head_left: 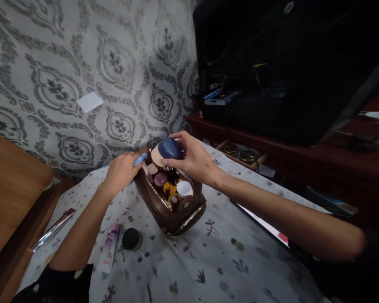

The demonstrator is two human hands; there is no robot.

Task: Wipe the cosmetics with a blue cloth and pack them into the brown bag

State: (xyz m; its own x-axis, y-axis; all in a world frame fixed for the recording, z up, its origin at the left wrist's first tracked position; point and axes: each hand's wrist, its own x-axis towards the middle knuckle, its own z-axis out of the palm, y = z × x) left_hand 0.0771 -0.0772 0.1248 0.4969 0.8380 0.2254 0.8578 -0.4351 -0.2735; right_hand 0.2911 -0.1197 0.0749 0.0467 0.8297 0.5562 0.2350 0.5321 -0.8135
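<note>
An open brown cosmetic bag (pixel 151 202) with a gold zipper stands in front of me. Inside it are a white round lid (pixel 185 189), a mauve round item (pixel 160 179), an amber-yellow item (pixel 169 188) and other containers. My right hand (pixel 192 158) grips a rounded jar (pixel 168 150), dark blue on one side and beige on the other, tilted above the bag's far end. Closed at the bag's left rim, my left hand (pixel 120 170) holds a light blue cloth (pixel 140 159); most of the cloth is hidden by the fingers.
On the patterned sheet (pixel 214 261) lie a pink-and-white tube (pixel 110 248), a dark-lidded jar (pixel 132 239) and a shiny slim item (pixel 53 229). A lit screen (pixel 265 223) is partly under my right forearm. A large black television (pixel 271 63) stands right, above an open drawer (pixel 240 155).
</note>
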